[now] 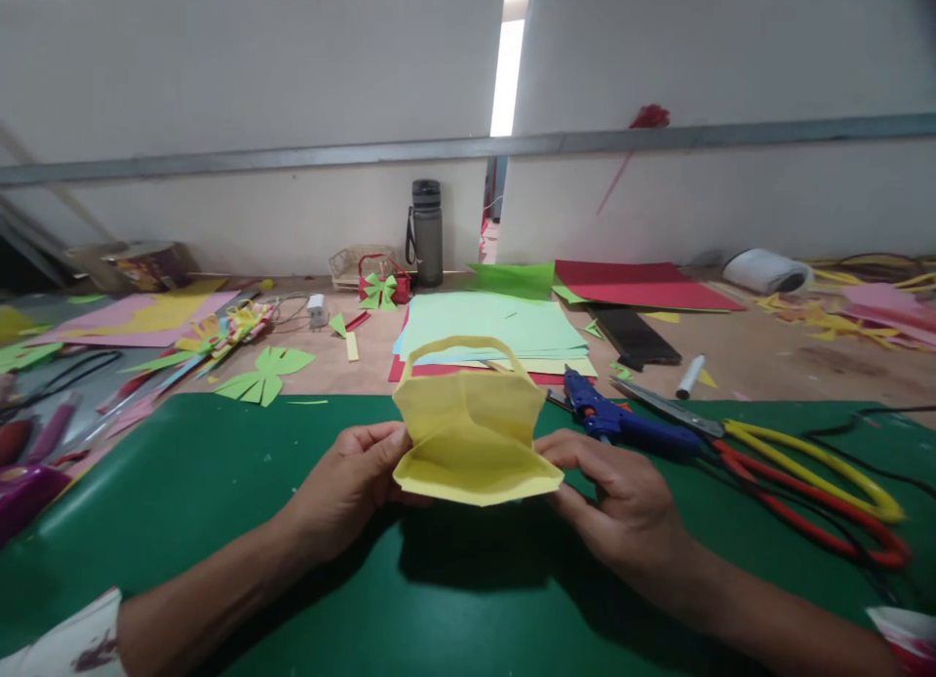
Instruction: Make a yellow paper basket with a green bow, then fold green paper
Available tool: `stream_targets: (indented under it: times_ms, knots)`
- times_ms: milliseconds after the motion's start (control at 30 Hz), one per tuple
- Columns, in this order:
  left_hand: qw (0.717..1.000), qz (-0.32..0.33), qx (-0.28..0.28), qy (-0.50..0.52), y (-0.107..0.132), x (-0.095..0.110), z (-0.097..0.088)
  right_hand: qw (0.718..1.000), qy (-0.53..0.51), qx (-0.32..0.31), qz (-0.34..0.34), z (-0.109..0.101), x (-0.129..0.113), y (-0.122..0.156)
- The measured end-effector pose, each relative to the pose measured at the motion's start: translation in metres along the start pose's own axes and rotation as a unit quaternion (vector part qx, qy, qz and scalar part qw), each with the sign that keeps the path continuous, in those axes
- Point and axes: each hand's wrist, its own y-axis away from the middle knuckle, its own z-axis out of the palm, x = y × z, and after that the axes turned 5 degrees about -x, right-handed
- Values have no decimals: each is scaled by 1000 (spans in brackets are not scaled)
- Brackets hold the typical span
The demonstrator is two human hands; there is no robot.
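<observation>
In the head camera's view, I hold a small yellow paper bag [468,433] up in front of me, above the green mat [468,638], with a dark shadow beneath it. My hands are apart, one at each side of it: my left hand [358,477] pinches the left edge between thumb and fingers, and my right hand [621,497] grips the right corner. Holding only the edges seems to spare the thin paper from creasing and lets the mouth gape towards me, with the handle [460,343] arching free beyond it.

Just past my right hand lie a blue glue gun [606,414] and large scissors [677,412] with red and yellow grips, probably there to be within easy reach while leaving the middle of the mat to the bag. A white marker [691,377] lies beyond them.

Straight ahead, pale green sheets [489,321] are stacked flat, likely to keep them uncreased. Further back, a tiny red bag [399,289] with a green bow [379,291] sits near a grey bottle [428,243]; both stand by the wall [292,219], seemingly out of my arms' way.
</observation>
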Motion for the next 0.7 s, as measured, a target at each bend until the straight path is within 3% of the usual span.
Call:
stream_targets:
  times_ms: [233, 433, 700]
  knots:
    - [999, 18, 34, -21, -1, -1, 0, 999, -16, -19, 37, 2, 0, 2]
    - [999, 36, 13, -24, -1, 0, -1, 999, -12, -19, 42, 3, -1, 2]
    - [990, 31, 24, -132, 0, 1, -7, 999, -21, -34, 30, 4, -1, 3]
